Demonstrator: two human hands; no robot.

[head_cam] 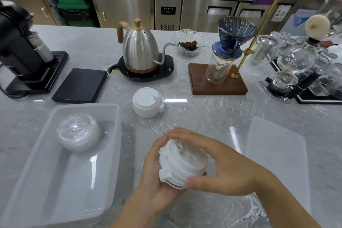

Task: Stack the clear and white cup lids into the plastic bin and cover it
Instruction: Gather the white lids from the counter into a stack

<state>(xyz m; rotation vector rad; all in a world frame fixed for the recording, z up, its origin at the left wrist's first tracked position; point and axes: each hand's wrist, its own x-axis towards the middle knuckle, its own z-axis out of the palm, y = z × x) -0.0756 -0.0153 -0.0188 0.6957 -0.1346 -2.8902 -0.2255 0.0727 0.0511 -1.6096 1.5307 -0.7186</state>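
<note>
- While we hold the white lid stack (182, 164) between both hands above the counter (203, 116), the likeliest slip is the stack splaying: the lids look tilted and unevenly nested, so a loose squeeze could let the lower ones slide out.
- Our left hand (157, 177) cups the stack from below and behind with its fingers curled round it; our right hand (218, 164) wraps it from the other side, thumb on the lower edge.
- Over in the plastic bin (24, 163), to our left, the clear lid stack (79, 135) already sits at the far end; setting ours down carelessly could knock it or leave too little room.
- A second white lid stack (147, 102) waits on the counter beyond our hands, near the bin's far corner.
- On our right lies the bin cover (277, 153), flat and well apart from the bin; a stack set too high might, we judge, keep it from seating.
- Nothing stands between our hands and the bin; the kettle (140, 50), black scale (80, 85) and dripper stand (220, 77) lie farther back.
</note>
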